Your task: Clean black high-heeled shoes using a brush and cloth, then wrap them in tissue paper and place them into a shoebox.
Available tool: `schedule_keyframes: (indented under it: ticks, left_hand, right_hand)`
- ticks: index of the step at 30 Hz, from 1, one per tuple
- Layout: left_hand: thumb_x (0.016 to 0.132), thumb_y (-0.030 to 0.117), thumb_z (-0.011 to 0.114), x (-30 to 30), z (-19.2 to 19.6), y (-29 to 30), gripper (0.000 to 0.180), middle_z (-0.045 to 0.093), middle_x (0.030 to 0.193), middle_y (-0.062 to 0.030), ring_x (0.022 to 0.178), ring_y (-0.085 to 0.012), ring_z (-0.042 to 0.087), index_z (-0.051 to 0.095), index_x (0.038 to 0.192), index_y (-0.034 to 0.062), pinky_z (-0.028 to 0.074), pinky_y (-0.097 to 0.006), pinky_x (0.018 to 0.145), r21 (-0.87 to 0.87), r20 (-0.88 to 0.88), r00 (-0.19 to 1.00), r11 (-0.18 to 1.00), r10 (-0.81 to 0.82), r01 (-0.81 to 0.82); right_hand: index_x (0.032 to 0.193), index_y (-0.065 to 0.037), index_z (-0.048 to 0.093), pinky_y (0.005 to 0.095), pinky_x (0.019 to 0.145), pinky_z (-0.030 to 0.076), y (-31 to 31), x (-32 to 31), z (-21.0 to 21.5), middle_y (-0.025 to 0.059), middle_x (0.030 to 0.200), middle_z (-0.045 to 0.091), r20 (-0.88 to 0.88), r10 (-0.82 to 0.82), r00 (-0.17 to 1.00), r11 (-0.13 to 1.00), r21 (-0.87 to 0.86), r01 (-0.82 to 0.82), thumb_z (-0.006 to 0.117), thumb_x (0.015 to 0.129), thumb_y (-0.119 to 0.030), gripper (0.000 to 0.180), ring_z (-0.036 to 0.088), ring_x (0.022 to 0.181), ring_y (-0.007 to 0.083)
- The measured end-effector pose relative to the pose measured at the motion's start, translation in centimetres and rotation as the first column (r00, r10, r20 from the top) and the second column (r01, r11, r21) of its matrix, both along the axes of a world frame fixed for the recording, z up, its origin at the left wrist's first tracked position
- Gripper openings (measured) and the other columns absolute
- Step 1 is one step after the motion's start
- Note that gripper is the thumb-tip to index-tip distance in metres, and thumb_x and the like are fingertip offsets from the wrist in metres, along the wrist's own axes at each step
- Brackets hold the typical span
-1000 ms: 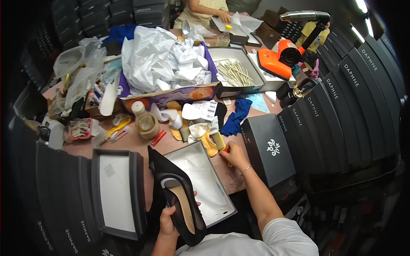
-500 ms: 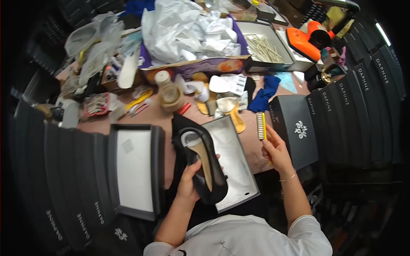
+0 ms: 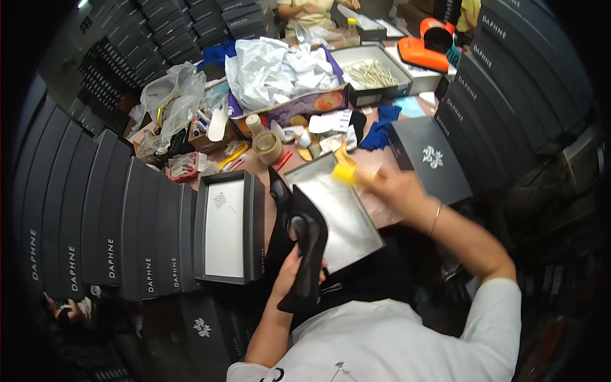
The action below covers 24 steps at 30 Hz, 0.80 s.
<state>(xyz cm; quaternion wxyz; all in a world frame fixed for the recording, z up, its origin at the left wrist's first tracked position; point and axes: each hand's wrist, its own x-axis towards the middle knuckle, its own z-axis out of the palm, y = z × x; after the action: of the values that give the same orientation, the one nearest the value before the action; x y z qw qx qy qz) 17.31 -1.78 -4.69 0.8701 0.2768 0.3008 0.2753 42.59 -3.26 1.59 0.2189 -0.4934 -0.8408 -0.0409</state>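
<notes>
My left hand (image 3: 288, 275) is closed round a black pointed shoe (image 3: 312, 239), tilted with its toe end away from me. Beyond the shoe lies another black shape (image 3: 278, 191), partly hidden. My right hand (image 3: 401, 193) grips a yellow brush (image 3: 345, 174), both smeared by motion; its bristles do not show clearly. The brush is up and to the right of the shoe, apart from it, above a shallow box lid (image 3: 340, 219) with a pale inside. Left of the shoe stands an open dark box (image 3: 223, 232) with a white inside.
Dark shoe boxes stand in rows on the left (image 3: 114, 210) and right (image 3: 490, 95). Across the table are a purple carton (image 3: 318, 105) of white paper, a box of pale sticks (image 3: 375, 70), a jar (image 3: 266, 146), a blue cloth (image 3: 382, 127) and an orange device (image 3: 423, 54). A person (image 3: 312, 13) sits beyond.
My right hand has swung left and inward with the brush. The shoe in my left hand has turned, showing less of its inside. The view has shifted, showing more of the far side.
</notes>
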Motion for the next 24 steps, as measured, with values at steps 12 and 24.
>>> schedule_keyframes:
  ticks: [12, 24]
  left_hand:
    - [0.086, 0.020, 0.065, -3.5, 3.2, -2.7, 0.087, 0.065, 0.096, -0.0297, 0.089, -0.0367, 0.067, 0.010, 0.151, 0.0039, 0.049, -0.037, 0.082, 0.589, -0.754, 0.643, 0.571, 0.135, 0.571]
    - [0.088, 0.019, 0.061, -4.1, 5.1, -2.1, 0.085, 0.062, 0.073, -0.0284, 0.069, -0.0453, 0.063, 0.006, 0.150, 0.0038, 0.049, -0.045, 0.065, 0.489, -0.862, 0.446, 0.620, 0.239, 0.614]
  right_hand:
    - [0.121, -0.021, 0.058, 0.0297, 0.044, 0.047, 1.8, 2.9, -3.1, 0.0048, 0.068, 0.053, 0.083, -0.040, 0.996, 0.988, 0.153, 0.027, 0.066, 0.083, -0.025, 0.039, 0.057, 0.051, 0.0185]
    - [0.116, -0.022, 0.061, 0.0328, 0.045, 0.047, 4.0, 1.1, -5.0, 0.0047, 0.068, 0.054, -0.093, -0.128, 0.987, 0.987, 0.085, 0.136, 0.062, 0.087, -0.030, 0.030, 0.059, 0.052, 0.0198]
